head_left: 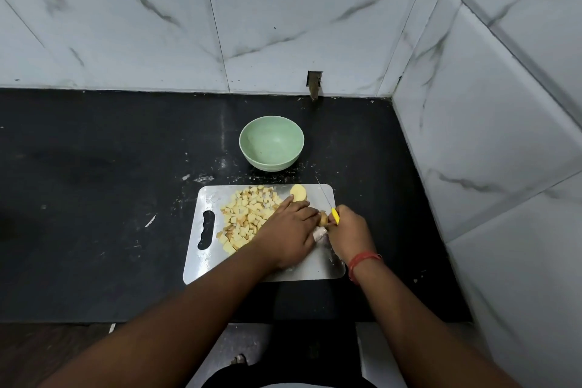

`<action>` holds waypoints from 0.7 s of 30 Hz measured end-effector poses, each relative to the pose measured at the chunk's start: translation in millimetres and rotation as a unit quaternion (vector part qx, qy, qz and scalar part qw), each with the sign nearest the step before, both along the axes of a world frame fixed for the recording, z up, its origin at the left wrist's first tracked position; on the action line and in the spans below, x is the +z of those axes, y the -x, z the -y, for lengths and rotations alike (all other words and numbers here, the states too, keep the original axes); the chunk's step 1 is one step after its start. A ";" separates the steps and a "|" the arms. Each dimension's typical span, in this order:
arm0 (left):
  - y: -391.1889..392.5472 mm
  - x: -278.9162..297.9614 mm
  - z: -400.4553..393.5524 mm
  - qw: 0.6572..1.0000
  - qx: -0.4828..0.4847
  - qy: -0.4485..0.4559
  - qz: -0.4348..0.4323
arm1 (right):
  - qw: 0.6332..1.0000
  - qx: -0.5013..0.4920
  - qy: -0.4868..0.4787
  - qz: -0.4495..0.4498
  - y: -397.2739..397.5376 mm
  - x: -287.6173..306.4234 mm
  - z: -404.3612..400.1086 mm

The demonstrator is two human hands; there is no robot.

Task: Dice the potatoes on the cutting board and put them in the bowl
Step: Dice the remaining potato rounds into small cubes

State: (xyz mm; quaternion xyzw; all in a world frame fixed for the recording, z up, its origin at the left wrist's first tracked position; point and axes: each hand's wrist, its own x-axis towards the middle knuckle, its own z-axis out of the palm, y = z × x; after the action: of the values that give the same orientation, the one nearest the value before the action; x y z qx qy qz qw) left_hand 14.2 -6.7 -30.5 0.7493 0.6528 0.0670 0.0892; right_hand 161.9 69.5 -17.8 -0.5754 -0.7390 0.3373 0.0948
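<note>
Between the hands, one potato piece [323, 218] is pinned by the left hand [288, 231]; one knife [334, 215] is gripped in the right hand [349, 230]. Beyond them, one potato half [298, 192] and one bowl [271, 142] are seen; many dice [247, 214] are heaped left, on one cutting board [201, 198].

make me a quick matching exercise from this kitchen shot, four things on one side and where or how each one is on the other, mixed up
Things:
1. bowl
2. diced potato pile
3. knife
4. potato half

Places or states:
A. gripped by the right hand
B. empty, on the counter beyond the cutting board
C. uncut, at the board's far edge
D. heaped on the board's left part, beside the left hand

Pairs: 1-B, 2-D, 3-A, 4-C
</note>
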 end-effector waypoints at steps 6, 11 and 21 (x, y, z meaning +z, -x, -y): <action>5.0 0.2 -5.2 0.999 -0.040 -0.007 0.017 | 1.000 0.008 -0.012 -0.005 -1.6 -7.7 15.7; -1.4 -5.9 3.6 0.996 0.022 -0.082 0.027 | 0.998 0.004 -0.061 -0.021 -7.3 -7.7 8.6; -2.0 -13.5 18.3 0.993 0.061 -0.101 -0.011 | 0.992 0.094 -0.077 0.024 -9.3 -8.1 -1.5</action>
State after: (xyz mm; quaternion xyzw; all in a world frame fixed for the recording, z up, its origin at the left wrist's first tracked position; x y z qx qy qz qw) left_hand 16.2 -25.0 -44.0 0.7138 0.6883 0.1296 0.0022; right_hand 171.2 71.0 -25.9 -0.5021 -0.8160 0.2725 0.0886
